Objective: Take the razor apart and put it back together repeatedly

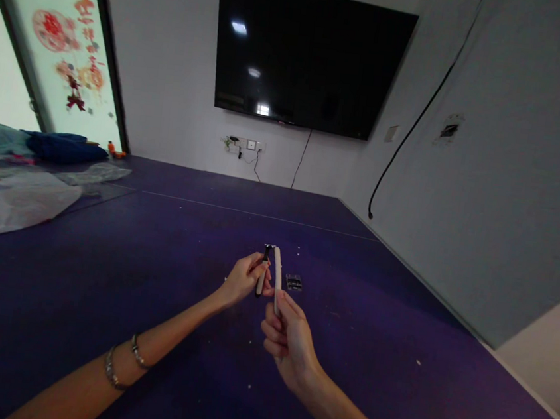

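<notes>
My left hand (242,279) is closed around the handle of a razor (261,279). Its handle is beige and black, and its narrow crosswise head points up. In my right hand (293,341), a slim, slightly bent white stick (278,269) is pinched between thumb and fingers. The stick's upper end is beside the razor head; whether the two touch, I cannot tell. A small black and clear flat case (293,282) lies on the purple floor (196,241), just beyond my right hand.
Plastic sheeting (20,205) and dark blue cloth (66,147) lie at the left. A television (311,53) hangs on the far wall above power sockets (251,145). At the right, a black cable (414,123) dangles along the wall. Small white bits dot the floor.
</notes>
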A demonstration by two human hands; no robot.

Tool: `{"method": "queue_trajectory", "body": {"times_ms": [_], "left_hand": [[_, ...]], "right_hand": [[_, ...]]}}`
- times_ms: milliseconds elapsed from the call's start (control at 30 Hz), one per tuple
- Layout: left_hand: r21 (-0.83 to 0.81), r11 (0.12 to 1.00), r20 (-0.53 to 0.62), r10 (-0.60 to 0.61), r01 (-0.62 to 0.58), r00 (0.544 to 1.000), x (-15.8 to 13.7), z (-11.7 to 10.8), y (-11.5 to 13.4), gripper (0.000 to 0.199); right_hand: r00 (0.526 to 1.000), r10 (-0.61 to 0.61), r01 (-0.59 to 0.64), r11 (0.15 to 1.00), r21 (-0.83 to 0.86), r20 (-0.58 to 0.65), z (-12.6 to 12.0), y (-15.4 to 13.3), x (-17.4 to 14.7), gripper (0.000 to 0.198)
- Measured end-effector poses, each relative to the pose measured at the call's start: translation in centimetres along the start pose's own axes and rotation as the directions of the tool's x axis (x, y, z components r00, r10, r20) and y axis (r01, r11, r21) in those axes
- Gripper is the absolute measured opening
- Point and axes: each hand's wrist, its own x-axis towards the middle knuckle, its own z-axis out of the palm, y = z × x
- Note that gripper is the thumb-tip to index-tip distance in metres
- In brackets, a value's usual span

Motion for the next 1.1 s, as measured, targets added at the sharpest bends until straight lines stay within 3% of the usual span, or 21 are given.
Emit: {"method": "queue_trajectory", "body": {"times_ms": [100,233,367,433,533,633,800,1000,1100], "left_hand": [[-0.053,0.990,0.012,-0.129,0.129,0.992,0.2,-0.1,-0.2,0.015],[-0.153,0.911,0.057,-0.378,0.382,0.924,0.4,-0.2,-0.3,0.011],[-0.277,0.824,0.045,-0.503,0.494,0.863,0.6,-0.6,-0.3,0.010],[-0.316,0.787,0.037,-0.547,0.529,0.836,0.7,-0.7,-0.2,0.009],[-0.345,0.737,0.067,-0.598,0.581,0.799,0.7,-0.7,0.0,0.008],[-0.353,0.710,0.091,-0.622,0.610,0.777,0.5,-0.5,0.1,0.008],[-0.350,0.693,0.144,-0.626,0.631,0.767,0.3,0.0,-0.6,0.006],[-0.314,0.703,0.193,-0.611,0.638,0.768,-0.2,0.6,-1.0,0.005],[-0.282,0.716,0.186,-0.613,0.639,0.768,-0.3,0.7,-0.7,0.005]], "right_hand": [[0.989,-0.139,0.141,0.989,-0.042,0.054,0.0,-1.8,0.5,0.022],[0.932,-0.342,0.361,0.893,-0.269,0.117,-1.2,-5.3,3.2,0.019],[0.878,-0.454,0.433,0.614,-0.660,0.154,-4.1,-8.2,6.7,0.021],[0.873,-0.440,0.418,0.451,-0.788,0.211,-5.6,-8.8,8.0,0.024],[0.887,-0.389,0.347,0.204,-0.915,0.250,-7.2,-8.6,9.0,0.027],[0.895,-0.387,0.256,0.042,-0.966,0.221,-8.0,-7.9,9.2,0.030],[0.900,-0.371,0.229,-0.049,-0.972,0.231,-8.6,-7.4,9.1,0.031],[0.896,-0.381,0.222,-0.062,-0.973,0.229,-9.3,-7.4,9.4,0.029],[0.906,-0.342,0.259,-0.016,-0.966,0.248,-9.5,-7.4,9.5,0.030]]}}
